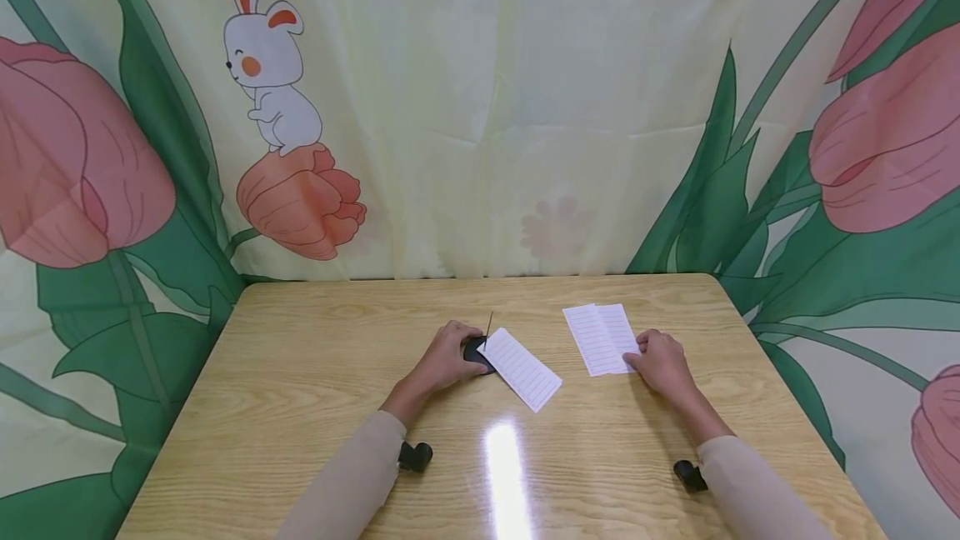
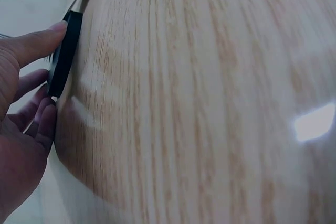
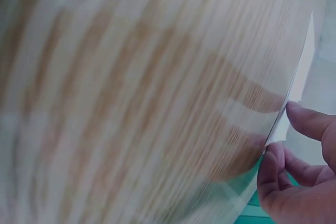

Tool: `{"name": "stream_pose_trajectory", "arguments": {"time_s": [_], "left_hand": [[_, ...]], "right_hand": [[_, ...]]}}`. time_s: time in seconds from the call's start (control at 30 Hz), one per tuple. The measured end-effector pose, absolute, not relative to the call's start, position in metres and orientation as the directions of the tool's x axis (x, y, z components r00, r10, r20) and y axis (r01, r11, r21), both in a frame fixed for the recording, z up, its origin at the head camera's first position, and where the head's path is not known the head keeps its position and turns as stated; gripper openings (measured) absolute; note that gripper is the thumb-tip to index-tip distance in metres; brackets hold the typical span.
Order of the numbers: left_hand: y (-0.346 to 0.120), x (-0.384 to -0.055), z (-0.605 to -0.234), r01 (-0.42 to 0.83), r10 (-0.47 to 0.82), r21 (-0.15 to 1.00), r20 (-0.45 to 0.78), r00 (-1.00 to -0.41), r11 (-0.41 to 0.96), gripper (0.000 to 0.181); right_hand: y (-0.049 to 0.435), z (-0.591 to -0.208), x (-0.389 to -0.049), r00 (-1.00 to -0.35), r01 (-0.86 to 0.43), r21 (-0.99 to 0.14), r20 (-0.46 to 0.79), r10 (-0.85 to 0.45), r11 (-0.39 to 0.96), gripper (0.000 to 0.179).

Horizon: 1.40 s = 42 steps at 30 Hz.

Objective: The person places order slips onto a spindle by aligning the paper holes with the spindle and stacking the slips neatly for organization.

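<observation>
Head view, above a pale wood-grain table (image 1: 337,473): a person's left hand (image 1: 447,358) grips a small black base (image 1: 474,354) from its left side, while the right hand (image 1: 664,363), well apart, pinches the near right part of a lined white slip (image 1: 621,327) between thumb and fingers. The key line runs across the space between them: the thin dark spike (image 1: 490,327) rises from the base to the left of the right hand, roughly level with it, its long axis nearly upright with a slight lean to the right. The left hand is far nearer to it.

Between spike and right hand, a second slip (image 1: 588,340) overlaps the held one along their long sides, both running far to near. Farther left, a third slip (image 1: 522,371) slants from far left to near right, its far left end over the base beside the spike; whether it is pierced cannot be told.

All three slips are thin, flat rectangles with ruled lines. Left wrist view shows the base edge-on, dark and rounded; right wrist view catches the held paper as a pale sliver above a glossy, reflective tabletop. Behind hangs a creased curtain (image 1: 450,107) printed with pink tulips and a white rabbit.
</observation>
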<state>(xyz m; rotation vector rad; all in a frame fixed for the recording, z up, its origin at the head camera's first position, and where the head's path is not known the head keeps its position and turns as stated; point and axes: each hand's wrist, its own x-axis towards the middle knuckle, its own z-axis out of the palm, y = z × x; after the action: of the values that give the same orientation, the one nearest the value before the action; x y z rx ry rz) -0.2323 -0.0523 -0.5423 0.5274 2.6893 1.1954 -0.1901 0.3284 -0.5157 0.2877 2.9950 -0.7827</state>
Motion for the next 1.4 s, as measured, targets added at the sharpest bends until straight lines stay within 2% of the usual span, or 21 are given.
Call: {"name": "stream_pose_trajectory", "arguments": {"time_s": [0.3, 0.53, 0.73, 1.07, 1.4], "left_hand": [[-0.052, -0.233, -0.542, 0.253, 0.372, 0.739, 0.004, -0.928, 0.624, 0.060], [-0.052, -0.233, -0.541, 0.239, 0.370, 0.740, -0.013, -0.929, 0.628, 0.060], [-0.050, -0.233, -0.543, 0.229, 0.370, 0.744, -0.026, -0.929, 0.628, 0.059], [-0.050, -0.231, -0.541, 0.235, 0.369, 0.740, -0.019, -0.929, 0.630, 0.059], [-0.051, -0.231, -0.541, 0.235, 0.366, 0.742, -0.014, -0.930, 0.627, 0.059]], "right_hand": [[0.329, -0.515, -0.194, -0.976, 0.215, -0.523, -0.094, 0.195, 0.825, 0.038], [0.335, -0.518, -0.198, -0.974, 0.224, -0.566, -0.117, 0.192, 0.794, 0.046], [0.340, -0.518, -0.200, -0.960, 0.280, -0.562, -0.183, 0.213, 0.778, 0.053], [0.342, -0.515, -0.196, -0.960, 0.276, -0.558, -0.194, 0.200, 0.783, 0.046], [0.346, -0.503, -0.193, -0.969, 0.243, -0.597, -0.115, 0.218, 0.765, 0.036]]}}
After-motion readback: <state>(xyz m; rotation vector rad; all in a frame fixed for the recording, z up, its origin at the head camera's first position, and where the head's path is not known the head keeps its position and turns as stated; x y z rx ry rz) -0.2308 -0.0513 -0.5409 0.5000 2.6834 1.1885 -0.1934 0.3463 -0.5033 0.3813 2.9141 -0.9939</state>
